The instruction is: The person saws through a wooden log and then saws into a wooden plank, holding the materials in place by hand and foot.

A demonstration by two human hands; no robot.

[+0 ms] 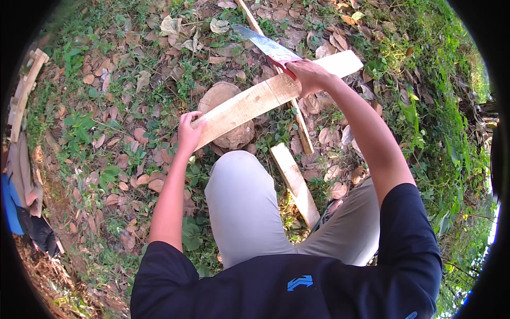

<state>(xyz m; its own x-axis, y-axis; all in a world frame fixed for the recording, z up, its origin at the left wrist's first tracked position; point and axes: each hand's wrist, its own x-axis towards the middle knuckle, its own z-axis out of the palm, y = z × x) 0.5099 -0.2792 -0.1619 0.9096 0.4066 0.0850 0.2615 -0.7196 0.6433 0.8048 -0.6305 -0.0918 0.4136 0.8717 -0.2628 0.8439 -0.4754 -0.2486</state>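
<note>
A pale wooden plank (247,110) lies slantwise in front of me, its right end farther away. A thin dark line crosses its face near the middle. My left hand (189,131) is closed around the plank's near left end, thumb on top. My right hand (309,77) is wrapped around the red handle of a hand saw (269,47), over the plank's far half. The saw's blade points away to the left, beyond the plank's far edge. Under the plank is a round cut tree stump (220,95), partly hidden by it.
A long thin wooden strip (302,127) passes beneath the plank. A short board (295,183) lies on the ground between my legs, right of my raised knee (239,175). Dry leaves and weeds cover the ground. More wood (26,98) and blue, brown and black cloth (24,196) appear far left.
</note>
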